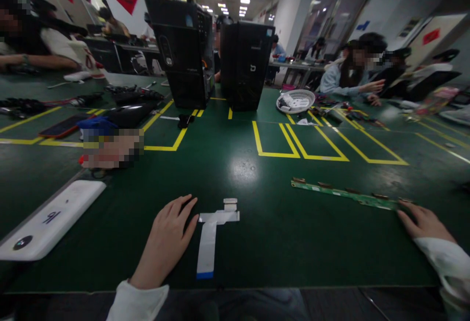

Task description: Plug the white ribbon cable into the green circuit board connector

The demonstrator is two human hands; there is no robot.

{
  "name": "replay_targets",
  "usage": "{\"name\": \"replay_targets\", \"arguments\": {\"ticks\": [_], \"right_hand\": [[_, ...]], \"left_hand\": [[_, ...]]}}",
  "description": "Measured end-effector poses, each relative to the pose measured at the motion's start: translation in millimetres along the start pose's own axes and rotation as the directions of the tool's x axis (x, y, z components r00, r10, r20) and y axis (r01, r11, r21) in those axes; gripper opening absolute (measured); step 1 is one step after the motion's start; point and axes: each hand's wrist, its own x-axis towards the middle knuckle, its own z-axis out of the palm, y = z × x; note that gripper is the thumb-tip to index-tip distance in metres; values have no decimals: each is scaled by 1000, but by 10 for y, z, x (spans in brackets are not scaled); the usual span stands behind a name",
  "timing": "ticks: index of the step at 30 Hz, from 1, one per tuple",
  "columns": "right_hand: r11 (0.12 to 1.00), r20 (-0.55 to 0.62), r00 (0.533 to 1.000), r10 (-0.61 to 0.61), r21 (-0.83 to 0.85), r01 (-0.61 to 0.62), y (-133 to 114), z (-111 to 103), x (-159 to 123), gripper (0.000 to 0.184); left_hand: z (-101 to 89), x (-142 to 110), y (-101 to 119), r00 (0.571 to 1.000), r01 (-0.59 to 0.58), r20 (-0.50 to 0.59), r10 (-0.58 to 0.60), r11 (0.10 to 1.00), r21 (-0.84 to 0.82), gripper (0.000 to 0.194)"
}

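My left hand (171, 235) lies on the green table, fingers stretched out and palm down. Just to its right is a white flat ribbon cable (207, 247) with a blue end and a folded upper part carrying connectors. The thumb is close beside the cable's left tip; whether they touch I cannot tell. On the right, my right hand (422, 220) has its fingertips at the right end of a long, narrow green circuit board (345, 193). The board lies flat and slanted, with several brown connectors along its upper edge. The grip of those fingertips is partly hidden.
A white device (55, 218) marked 16 lies at the left edge. Two black computer towers (242, 66) stand at the back, beside a white basket (295, 101). Yellow tape (279, 154) marks rectangles on the table. Dark cables (25, 108) lie far left; several people sit around.
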Motion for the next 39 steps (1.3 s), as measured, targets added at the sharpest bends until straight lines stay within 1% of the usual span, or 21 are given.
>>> {"name": "replay_targets", "arguments": {"ticks": [2,3,5,8,12,13,15,17,19,22,24,26,29,31,33,35,39], "right_hand": [[998,107,994,13,58,-19,-24,-22,30,59],[996,148,989,10,86,-23,-77,-53,31,59],[994,130,992,-8,106,-6,-269,-136,8,58],[987,58,994,-96,133,88,-735,-264,-56,56],[949,-6,964,-264,179,261,-1485,-379,-100,54],[931,-25,950,-310,196,309,-1669,-395,-100,53],[876,-81,905,-417,231,424,-2026,-417,-97,53],[806,-131,848,-513,266,529,-2369,-435,-97,51],[733,-182,791,-584,299,610,-2700,-457,-107,49],[649,-237,729,-642,336,682,-3171,-509,-142,46],[623,-244,707,-664,342,703,-3453,-563,-178,45],[615,-220,690,-690,325,719,-3694,-634,-224,45],[633,-153,680,-717,267,727,-3957,-755,-310,49],[659,-127,693,-709,232,716,-4059,-822,-364,52],[667,-137,699,-702,219,712,-4108,-858,-398,54],[637,-175,679,-713,242,732,-4121,-852,-407,53],[505,-235,600,-765,360,784,-4121,-749,-372,48]], "left_hand": [[2,-4,4,1000,4,0,-4,1000,-1,45],[2,-6,4,1000,8,2,-8,1000,0,45],[4,-10,1,1000,13,7,-13,1000,-2,45],[6,-9,-7,1000,13,14,-13,1000,-2,46],[6,-2,-14,1000,2,19,-2,1000,5,47],[4,0,-14,1000,-1,17,1,1000,6,47],[2,2,-13,1000,-5,15,4,1000,8,48],[1,3,-12,1000,-2,17,2,1000,11,48],[2,1,-13,1000,-1,19,1,1000,14,47],[1,-3,-18,1000,-2,21,2,1000,16,47],[-3,-4,-18,1000,-5,16,5,1000,17,47],[-7,-4,-16,1000,-10,7,10,1000,16,46],[-11,-2,-8,1000,-16,-4,16,1000,12,46],[-13,0,1,1000,-19,-7,19,1000,14,46],[-15,2,11,1000,-21,-10,21,1000,19,45],[-16,3,14,1000,-17,-10,18,1000,21,45],[-13,0,-12,1000,3,8,-3,1000,-1,45]]}}
